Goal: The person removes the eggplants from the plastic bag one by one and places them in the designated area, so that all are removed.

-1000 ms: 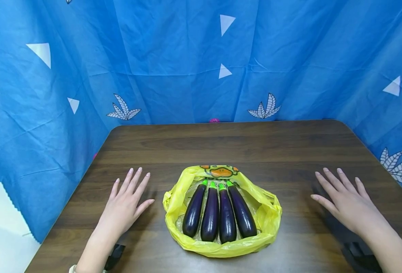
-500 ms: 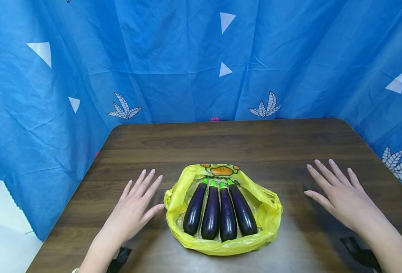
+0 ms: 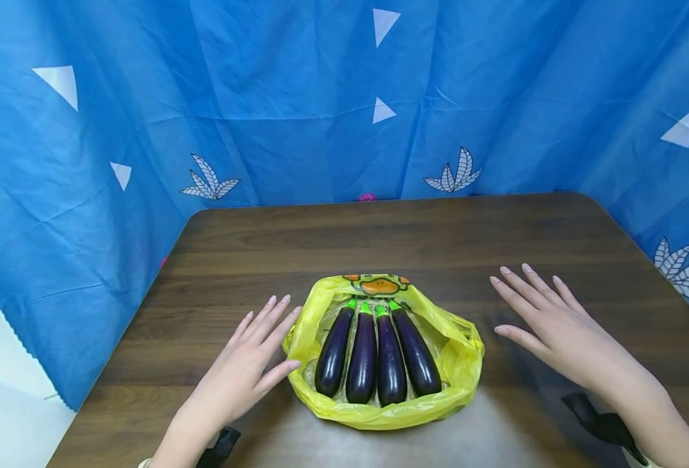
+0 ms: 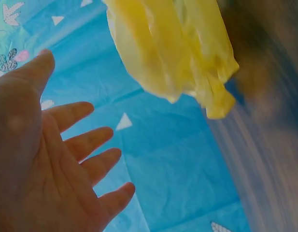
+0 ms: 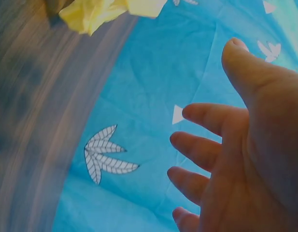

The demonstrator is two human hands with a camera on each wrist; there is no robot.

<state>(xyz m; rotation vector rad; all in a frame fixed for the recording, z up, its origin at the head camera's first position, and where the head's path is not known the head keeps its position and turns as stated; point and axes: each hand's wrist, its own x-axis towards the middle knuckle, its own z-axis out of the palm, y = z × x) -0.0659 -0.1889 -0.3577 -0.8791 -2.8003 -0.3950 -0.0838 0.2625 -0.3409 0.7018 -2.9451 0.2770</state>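
One table point(image 3: 321, 240), one bag point(image 3: 379, 421), four eggplants point(image 3: 391, 367)

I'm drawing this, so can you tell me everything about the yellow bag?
The yellow bag looks like thin, crinkly plastic, with an orange, black-outlined print on its far side. It lies wide open on the table, roughly oval, with four eggplants inside. The left grip overlaps it in the head view, but the left wrist view shows a gap.

Head-view count: eggplants point(image 3: 361, 363), 4; yellow plastic bag point(image 3: 382, 421), 1; table point(image 3: 350, 240), 1; left grip point(image 3: 245, 370) plus right grip point(image 3: 549, 331), 2; black straps point(image 3: 220, 447), 2. Blue cloth point(image 3: 298, 84) prints: white triangles point(image 3: 384, 24), 5; leaf sprigs point(image 3: 464, 170), 3.
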